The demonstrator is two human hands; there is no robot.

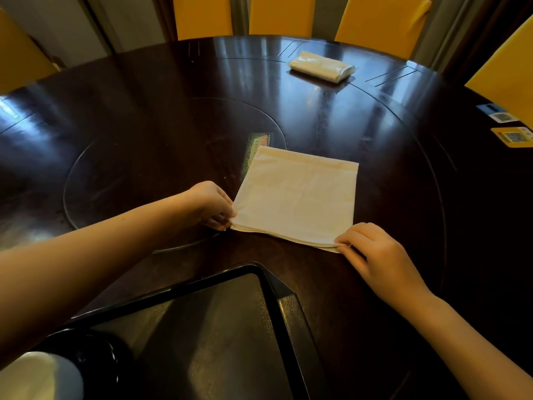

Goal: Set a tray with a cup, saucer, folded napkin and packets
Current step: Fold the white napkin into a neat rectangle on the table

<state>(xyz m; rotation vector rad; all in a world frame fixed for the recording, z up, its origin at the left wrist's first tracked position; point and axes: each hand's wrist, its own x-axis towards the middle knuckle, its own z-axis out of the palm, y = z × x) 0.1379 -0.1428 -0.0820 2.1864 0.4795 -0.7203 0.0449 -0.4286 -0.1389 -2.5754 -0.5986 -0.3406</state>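
— Where do we find the napkin (297,197)?

— It lies flat on the dark round surface (375,125), folded into a pale square of several layers, a little right of the middle. Its far left corner covers part of a green leaflet (256,144), and that side lies over the edge of the glass turntable (115,168).

— And how do we read each grip?

— The left hand (212,204) is at the near left corner. Its fingers are curled in and pinch the stacked edges there. The right hand (372,249) is at the near right corner, with its fingertips closed tight on the layered edge. So both grips are closed on the napkin, one at each near corner.

— Where is the tray (277,310)?

— It sits nearer to us than the napkin and apart from it, a black one turned at an angle. At its near left end we see a dark glossy round thing (95,350) and a white rounded thing (40,376) at the frame's corner. We cannot tell what either is.

— What else do we see?

— A wrapped white pack (321,66) lies far off on the right, well apart from the napkin. Two small cards (512,137) lie at the right edge, and yellow chairs (281,14) stand along the far side.
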